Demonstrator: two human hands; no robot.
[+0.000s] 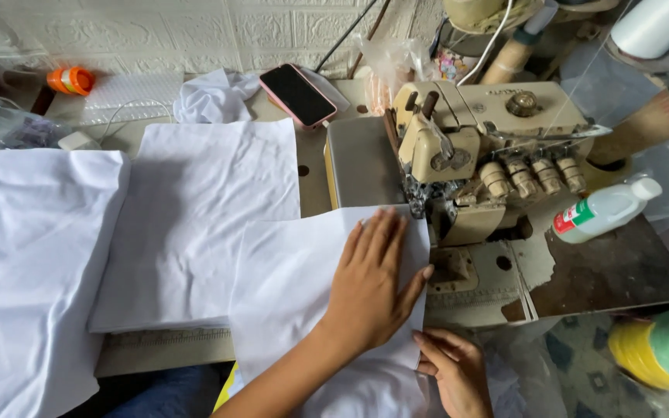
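White cloth fills most of the view, seen from above at a sewing bench. The left hand (pixel 373 282) lies flat and palm down on a white fabric piece (pixel 296 286), fingers spread and pointing away from the person toward the needle area of a beige overlock sewing machine (pixel 478 147); it grips nothing and only presses the cloth down. The right hand (pixel 454 371) sits lower, near the bottom of the frame, with its fingers curled and pinching the near right edge of the same piece. The fabric is plain, smooth and roughly rectangular, its far right corner reaching the machine's presser foot, its near end hanging off the table edge. Beside it on the left lies a stack of white fabric (pixel 195 224). A phone in a pink case (pixel 298 94) rests behind, and a clear plastic bottle (pixel 605 210) lies to the machine's right.
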